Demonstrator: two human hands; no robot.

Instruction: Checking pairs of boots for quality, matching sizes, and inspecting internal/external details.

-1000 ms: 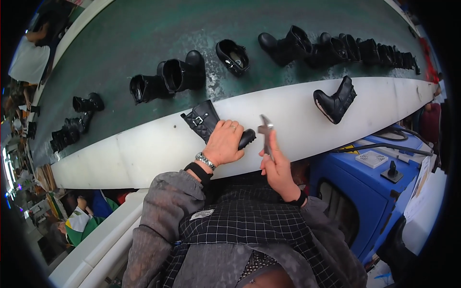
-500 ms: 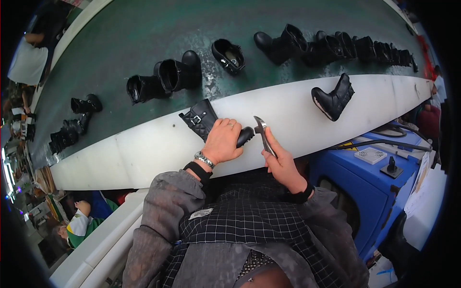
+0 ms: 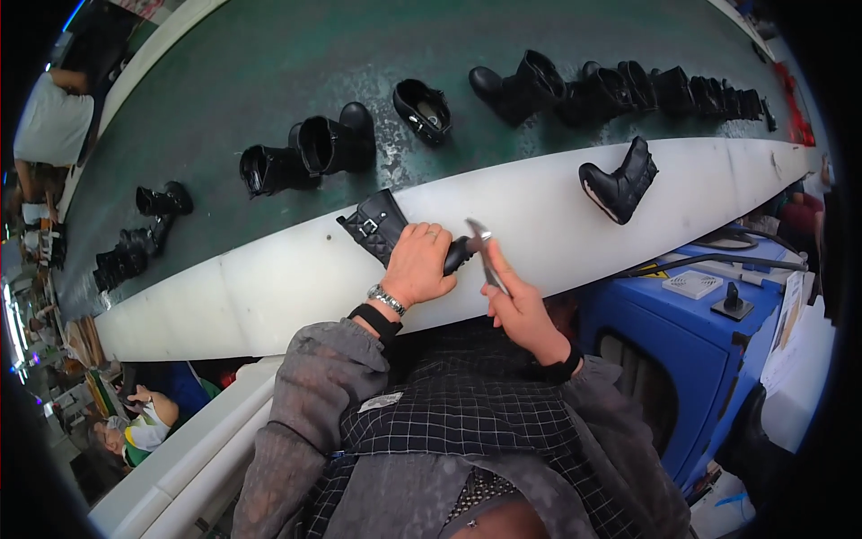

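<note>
We clamp our left fingers (image 3: 431,234) over the black boot (image 3: 378,223), close our right fingers (image 3: 501,264) round the hammer (image 3: 482,236), and should tap squarely, just right of the left ones.

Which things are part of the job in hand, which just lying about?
In the job:
black quilted boot with buckle, under the left hand
metal-headed hammer, in the right hand

Lying about:
separate black boot, on the white worktop
other black boots, on the green surface
</note>
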